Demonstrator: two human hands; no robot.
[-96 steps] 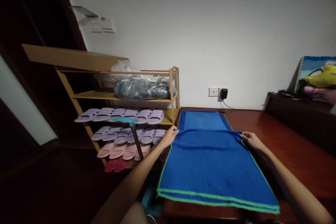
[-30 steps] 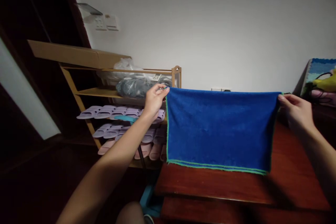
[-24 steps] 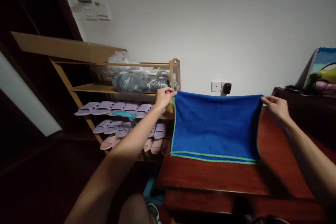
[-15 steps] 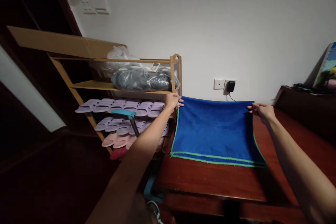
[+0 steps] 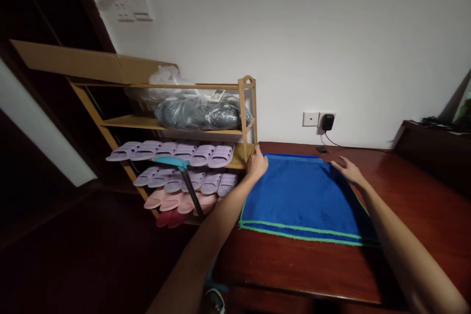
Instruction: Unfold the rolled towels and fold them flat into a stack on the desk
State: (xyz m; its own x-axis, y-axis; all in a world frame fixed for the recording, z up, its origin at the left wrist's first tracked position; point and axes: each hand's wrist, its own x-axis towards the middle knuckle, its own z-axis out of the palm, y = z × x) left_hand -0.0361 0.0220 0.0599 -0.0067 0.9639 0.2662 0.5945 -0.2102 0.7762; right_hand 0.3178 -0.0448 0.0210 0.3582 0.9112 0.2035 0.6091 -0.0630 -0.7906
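A blue towel with a green edge (image 5: pixel 301 198) lies folded and flat on the dark red wooden table (image 5: pixel 316 265). My left hand (image 5: pixel 257 164) rests on its far left corner, fingers stretched forward toward the shelf post. On the far right corner my right hand (image 5: pixel 346 169) lies flat, fingers extended and holding nothing. Both forearms reach in from the near edge on either side of the towel.
Left of the table stands a wooden shoe rack (image 5: pixel 243 108) holding several lilac and pink slippers (image 5: pixel 191 154), a plastic bag (image 5: pixel 202 113) and a cardboard box (image 5: pixel 73 61). A teal-headed stick (image 5: pixel 184 176) leans at the rack. A charger (image 5: pixel 327 121) is plugged into the wall socket.
The towel was lifted by its two folded corners, held up in the air, then lowered. It now lies flat, shorter than at first, and both hands rest on its far corners.
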